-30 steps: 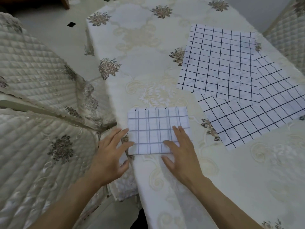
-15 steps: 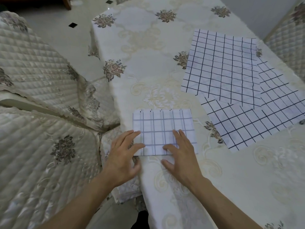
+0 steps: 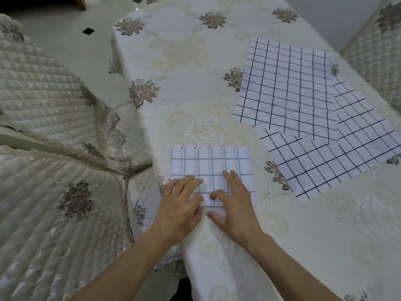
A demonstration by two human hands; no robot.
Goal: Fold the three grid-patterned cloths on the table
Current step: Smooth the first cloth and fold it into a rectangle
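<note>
White folded cloth [image 3: 210, 168], lower centre, was pressed at its near edge by the spread left hand [image 3: 180, 205] and right hand [image 3: 234, 205]. Likely next: crease it, then take the unfolded top cloth [image 3: 286, 88] and underlying cloth [image 3: 325, 161], upper right.

On table [image 3: 184, 72], folded cloth [image 3: 209, 164] near left edge; behind-right, upper cloth [image 3: 286, 88] overlapping lower cloth [image 3: 325, 166].

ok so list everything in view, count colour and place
folded grid cloth: 1, white with faint grey lines, near table edge
upper flat cloth: 1, white, black grid, right, overlapping the other
lower flat cloth: 1, white, black grid, right, partly covered
tablecloth: 1, cream, brown flowers, over table
quilted covers: several, cream, left and far right
floor: 1, white, black diamonds, top left
left hand: 1, pressing folded cloth's near edge
right hand: 1, pressing beside it
</note>
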